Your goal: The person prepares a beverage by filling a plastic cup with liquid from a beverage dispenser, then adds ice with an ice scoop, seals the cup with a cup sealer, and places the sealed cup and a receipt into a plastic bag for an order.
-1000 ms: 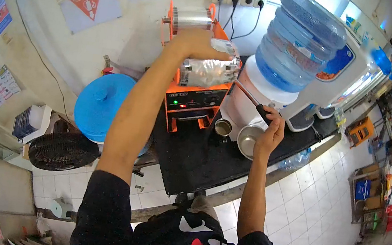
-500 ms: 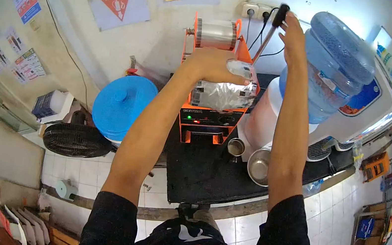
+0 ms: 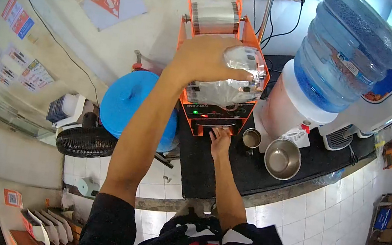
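An orange machine (image 3: pixel 264 76) with a film roll (image 3: pixel 215 18) at its top stands at the centre against the wall. My left hand (image 3: pixel 205 58) lies over crumpled clear film (image 3: pixel 230 91) on the machine, thumb and fingers apart around it. Low at the front of the machine, my right hand (image 3: pixel 221 138) reaches palm up into the opening under the control panel, its fingertips partly hidden. Behind the machine's right side, the lever (image 3: pixel 267 12) stands upright with no hand on it.
Right of the machine are a small metal cup (image 3: pixel 251 138), a steel bowl (image 3: pixel 282 159) and a water dispenser (image 3: pixel 300 94) with a large bottle (image 3: pixel 346 53). To the left stand a blue-lidded bucket (image 3: pixel 130 94) and a black fan (image 3: pixel 85 140).
My right hand has let go of the lever and moved down to the machine's front opening. The lever now stands more upright. My left hand stays on the film. The view has shifted somewhat.
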The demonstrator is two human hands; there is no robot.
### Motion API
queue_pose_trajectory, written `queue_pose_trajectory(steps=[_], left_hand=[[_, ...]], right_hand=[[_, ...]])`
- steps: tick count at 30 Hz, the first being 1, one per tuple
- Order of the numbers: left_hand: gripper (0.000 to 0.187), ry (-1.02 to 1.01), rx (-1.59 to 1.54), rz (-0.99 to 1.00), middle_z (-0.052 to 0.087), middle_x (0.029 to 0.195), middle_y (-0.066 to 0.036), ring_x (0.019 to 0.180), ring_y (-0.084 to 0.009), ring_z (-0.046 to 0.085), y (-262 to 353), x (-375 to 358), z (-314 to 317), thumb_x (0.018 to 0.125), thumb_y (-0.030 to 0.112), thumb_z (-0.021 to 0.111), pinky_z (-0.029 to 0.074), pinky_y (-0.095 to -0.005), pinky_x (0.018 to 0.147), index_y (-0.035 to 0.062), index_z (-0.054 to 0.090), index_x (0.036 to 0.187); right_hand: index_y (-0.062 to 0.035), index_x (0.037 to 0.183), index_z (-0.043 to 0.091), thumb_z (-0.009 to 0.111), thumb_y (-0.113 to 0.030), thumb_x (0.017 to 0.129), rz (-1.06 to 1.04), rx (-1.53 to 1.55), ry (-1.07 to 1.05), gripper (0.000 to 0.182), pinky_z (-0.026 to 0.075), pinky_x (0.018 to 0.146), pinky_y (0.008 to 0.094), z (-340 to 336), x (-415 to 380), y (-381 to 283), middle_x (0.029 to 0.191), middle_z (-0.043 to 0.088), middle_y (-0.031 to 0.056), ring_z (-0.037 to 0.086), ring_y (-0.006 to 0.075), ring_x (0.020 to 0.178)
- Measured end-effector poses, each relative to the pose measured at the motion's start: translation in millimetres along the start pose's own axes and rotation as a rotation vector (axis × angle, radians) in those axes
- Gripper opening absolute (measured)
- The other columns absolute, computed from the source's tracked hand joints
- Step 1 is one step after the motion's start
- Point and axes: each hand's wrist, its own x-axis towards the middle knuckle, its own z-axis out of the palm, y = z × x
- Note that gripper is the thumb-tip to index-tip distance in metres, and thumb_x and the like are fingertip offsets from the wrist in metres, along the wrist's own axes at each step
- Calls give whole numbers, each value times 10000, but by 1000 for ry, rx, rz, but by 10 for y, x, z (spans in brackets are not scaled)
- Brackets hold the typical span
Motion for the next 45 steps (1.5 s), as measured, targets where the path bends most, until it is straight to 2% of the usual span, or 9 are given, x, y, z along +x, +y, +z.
queue_pose_trajectory(steps=[9, 12, 13, 17, 23, 28, 30, 39, 45], left_hand=[[744, 24, -22, 22, 593, 1237, -179, 1107, -325, 592, -49, -45, -44, 705, 563, 708, 456, -398, 954, 38, 590, 1218], [597, 632, -471, 288, 580, 1238, -187, 1132, -328, 572, -163, -208, 22, 784, 422, 703, 438, -408, 976, 13, 582, 1201], [510, 780, -435, 369, 541, 1186, -196, 1111, -330, 528, -216, -402, -19, 732, 164, 765, 413, -428, 967, 7, 550, 1167], [274, 903, -841, 22, 581, 1047, -145, 976, -263, 548, -659, -1759, 765, 919, 201, 557, 431, -362, 875, -34, 563, 1059], [666, 73, -2075, -1372, 557, 1048, -123, 995, -278, 547, -1000, -2972, 2800, 906, 602, 431, 438, -392, 907, 15, 522, 1209], [902, -77, -2391, -1149, 513, 1313, -161, 1199, -364, 478, -1049, -2661, 3142, 776, 785, 388, 355, -495, 1035, 50, 496, 1289], [983, -176, -2660, -806, 427, 1399, -121, 1260, -323, 427, -1138, -2742, 3229, 732, 813, 443, 330, -473, 1047, 90, 387, 1394], [969, -25, -2619, -1473, 320, 1470, -204, 1338, -390, 320, -532, -3214, 2862, 824, 715, 412, 233, -503, 1113, -45, 304, 1415], [934, 194, -2745, -1552, 250, 1477, -270, 1364, -470, 234, 128, -2955, 2039, 856, 649, 394, 203, -600, 1128, -70, 219, 1425]], right_hand=[[-97, 1000, 546, 540, -168, 895, -99, -138, 200, 126, 439, 920, 406, -766, -1332, 296, 993, 606, 56, 585, 201, 978], [-103, 941, 548, 550, -170, 891, -117, -135, 234, 84, 453, 882, 378, -783, -1533, 282, 912, 611, 33, 600, 184, 926], [-57, 1096, 554, 574, -139, 865, -141, -89, 173, 247, 455, 880, 370, -915, -1493, 342, 980, 601, 48, 580, 200, 956], [49, 1255, 451, 665, -208, 839, -621, -863, 624, 534, 406, 979, 453, -853, -1394, 297, 1235, 533, 203, 529, 352, 1125], [5, 1401, 352, 635, -330, 836, -925, -1885, 235, 715, 241, 1083, 572, 116, -1048, -117, 1466, 277, 271, 240, 460, 1366], [-55, 1446, 290, 610, -438, 837, -769, -2154, 274, 787, 235, 1081, 606, 273, -703, 105, 1495, 204, 300, 265, 483, 1347], [-58, 1448, 279, 640, -441, 815, -767, -2081, 340, 824, 267, 1081, 569, 318, -736, -8, 1467, 256, 295, 299, 472, 1328], [-25, 1376, 410, 542, -281, 920, -602, -206, 134, 539, 425, 994, 374, -772, -1880, -359, 1270, 535, 113, 544, 236, 1156], [-22, 1215, 542, 546, -283, 912, -723, -45, 673, 400, 497, 856, 335, -1660, -4137, 390, 1125, 613, 107, 601, 200, 1006]])
